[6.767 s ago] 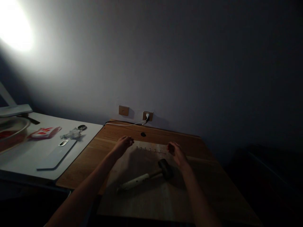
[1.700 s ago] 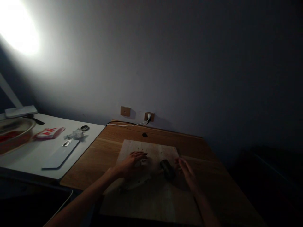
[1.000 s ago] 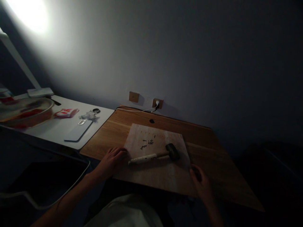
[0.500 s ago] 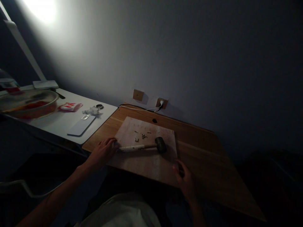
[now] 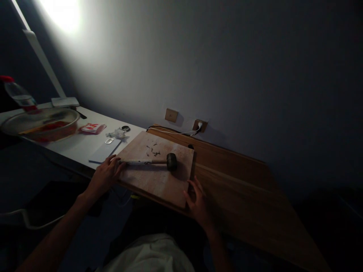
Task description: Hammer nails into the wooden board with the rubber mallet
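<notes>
A square wooden board (image 5: 147, 183) lies over the left part of the wooden table. My left hand (image 5: 105, 173) is closed on the board's left edge, beside the handle end of a mallet. The mallet (image 5: 171, 162) rests across the board, its dark head towards the right and its pale handle towards my left hand. Several small metal screws or nails (image 5: 155, 153) are scattered behind it; their exact kind is too small to tell. My right hand (image 5: 197, 198) grips the board's right edge near the front corner, thumb and fingers bent around it.
On the white table (image 5: 133, 132) at left are a grey phone (image 5: 103, 152), crumpled plastic (image 5: 117, 133), a red-and-white packet (image 5: 92, 129), a large clear basin (image 5: 56, 130) and a bottle (image 5: 21, 96). A plugged-in cable (image 5: 178, 132) runs along the wall.
The board has moved left along the wooden table, up to the white table and the phone. Both hands moved with it, and the mallet and small metal pieces travelled on top.
</notes>
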`<state>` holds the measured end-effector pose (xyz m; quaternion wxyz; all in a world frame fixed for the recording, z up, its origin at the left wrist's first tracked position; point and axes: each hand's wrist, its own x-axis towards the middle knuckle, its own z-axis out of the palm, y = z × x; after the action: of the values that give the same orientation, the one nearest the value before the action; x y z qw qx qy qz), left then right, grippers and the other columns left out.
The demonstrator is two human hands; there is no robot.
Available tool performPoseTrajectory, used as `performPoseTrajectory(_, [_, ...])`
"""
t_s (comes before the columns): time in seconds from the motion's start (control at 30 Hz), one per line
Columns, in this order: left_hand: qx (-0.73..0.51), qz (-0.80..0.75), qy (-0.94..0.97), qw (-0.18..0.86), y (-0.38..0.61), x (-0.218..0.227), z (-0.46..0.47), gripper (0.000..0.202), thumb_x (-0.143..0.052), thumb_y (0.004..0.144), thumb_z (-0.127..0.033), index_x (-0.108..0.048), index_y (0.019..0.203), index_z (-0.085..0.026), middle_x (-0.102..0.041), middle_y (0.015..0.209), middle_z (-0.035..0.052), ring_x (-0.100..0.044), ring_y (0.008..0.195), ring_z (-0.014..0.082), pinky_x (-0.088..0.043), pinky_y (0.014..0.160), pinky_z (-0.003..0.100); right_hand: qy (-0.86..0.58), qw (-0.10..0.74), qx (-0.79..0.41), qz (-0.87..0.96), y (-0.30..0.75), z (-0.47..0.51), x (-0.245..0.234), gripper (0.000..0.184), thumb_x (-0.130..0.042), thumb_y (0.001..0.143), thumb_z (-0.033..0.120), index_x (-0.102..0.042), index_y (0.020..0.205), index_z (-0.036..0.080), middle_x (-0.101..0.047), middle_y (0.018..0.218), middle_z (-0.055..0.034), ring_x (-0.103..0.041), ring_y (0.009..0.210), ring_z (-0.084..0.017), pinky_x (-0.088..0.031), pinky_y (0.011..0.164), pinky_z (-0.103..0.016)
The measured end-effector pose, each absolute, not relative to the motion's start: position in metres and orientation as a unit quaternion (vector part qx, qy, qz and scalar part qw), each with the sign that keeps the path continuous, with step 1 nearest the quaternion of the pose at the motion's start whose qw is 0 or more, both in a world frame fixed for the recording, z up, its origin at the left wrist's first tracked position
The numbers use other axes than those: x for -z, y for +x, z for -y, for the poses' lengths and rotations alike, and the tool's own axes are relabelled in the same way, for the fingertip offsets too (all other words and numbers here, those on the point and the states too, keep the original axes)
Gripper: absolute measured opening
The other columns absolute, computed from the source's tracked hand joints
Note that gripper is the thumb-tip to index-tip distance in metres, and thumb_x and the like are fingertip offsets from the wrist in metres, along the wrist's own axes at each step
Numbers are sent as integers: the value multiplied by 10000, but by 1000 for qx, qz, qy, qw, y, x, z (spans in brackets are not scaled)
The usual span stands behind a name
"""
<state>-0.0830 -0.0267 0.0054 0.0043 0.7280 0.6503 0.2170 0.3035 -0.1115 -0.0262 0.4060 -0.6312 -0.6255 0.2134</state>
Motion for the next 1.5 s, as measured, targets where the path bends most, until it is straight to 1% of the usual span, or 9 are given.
performPoseTrajectory(0.23, [-199, -667, 717, 12, -89, 2, 25, 549, -319, 991, -562, -565, 1282, -167, -471, 1448, 193, -565, 1275, 360, -545, 958, 511, -608, 376, -179, 676, 301, 118, 20, 365, -550, 949, 364, -658, 1275, 243, -600, 1424, -94, -557, 1319, -266, -444, 1140, -479])
performPoseTrajectory(0.47, [-227, -642, 732, 7, -79, 2, 26, 527, -368, 975, -591, -536, 1295, -208, -442, 1430, 160, -555, 1249, 344, -486, 1046, 515, -600, 346, -131, 709, 298, 118, 28, 347, -504, 991, 388, -683, 1253, 247, -696, 1278, -87, -530, 1328, -290, -434, 1136, -525])
performPoseTrajectory(0.63, [-214, -633, 744, -6, -62, 0, 34, 555, -421, 948, -624, -506, 1348, -248, -425, 1427, 162, -555, 1200, 359, -487, 995, 541, -624, 352, -79, 693, 308, 118, 30, 357, -484, 997, 436, -715, 1173, 229, -691, 1260, -133, -574, 1265, -302, -468, 1090, -530])
performPoseTrajectory(0.73, [-183, -639, 747, -12, -51, 0, 41, 645, -420, 936, -651, -500, 1387, -195, -443, 1367, 191, -582, 1135, 366, -502, 950, 529, -642, 358, -59, 675, 322, 124, 32, 384, -461, 1004, 461, -717, 1149, 215, -675, 1267, -154, -604, 1212, -294, -486, 1060, -514])
performPoseTrajectory(0.87, [-172, -597, 783, -2, -39, 0, 49, 656, -469, 919, -658, -542, 1359, -178, -497, 1247, 165, -598, 1081, 332, -498, 965, 482, -668, 390, -30, 634, 346, 139, 37, 403, -448, 999, 495, -737, 1053, 219, -703, 1167, -151, -650, 1091, -288, -518, 994, -493])
performPoseTrajectory(1.2, [-98, -442, 890, 49, 20, -14, 78, 496, -639, 872, -339, -560, 1349, -230, -560, 1207, 144, -617, 977, 265, -516, 864, 397, -733, 391, 53, 554, 429, 190, 33, 589, -401, 935, 684, -736, 866, 205, -729, 1007, -184, -671, 953, -316, -518, 910, -494])
performPoseTrajectory(1.27, [-72, -432, 898, 43, 31, -19, 84, 487, -643, 856, -303, -572, 1334, -244, -578, 1199, 134, -614, 991, 272, -500, 868, 415, -747, 372, 61, 548, 443, 198, 33, 632, -383, 920, 716, -732, 853, 194, -735, 960, -193, -675, 923, -326, -509, 905, -502])
performPoseTrajectory(1.4, [-84, -406, 910, -4, 53, -24, 91, 457, -689, 838, -381, -610, 1268, -251, -579, 1248, 139, -540, 1149, 346, -393, 999, 553, -772, 337, 55, 536, 460, 205, 36, 664, -351, 917, 725, -734, 873, 184, -744, 930, -195, -679, 893, -333, -507, 871, -495])
performPoseTrajectory(1.5, [-111, -369, 923, -4, 77, -23, 92, 448, -677, 873, -419, -593, 1277, -244, -561, 1292, 134, -501, 1203, 326, -341, 1052, 536, -774, 323, 50, 542, 462, 202, 38, 653, -347, 934, 688, -737, 908, 165, -749, 938, -195, -682, 900, -335, -508, 865, -493])
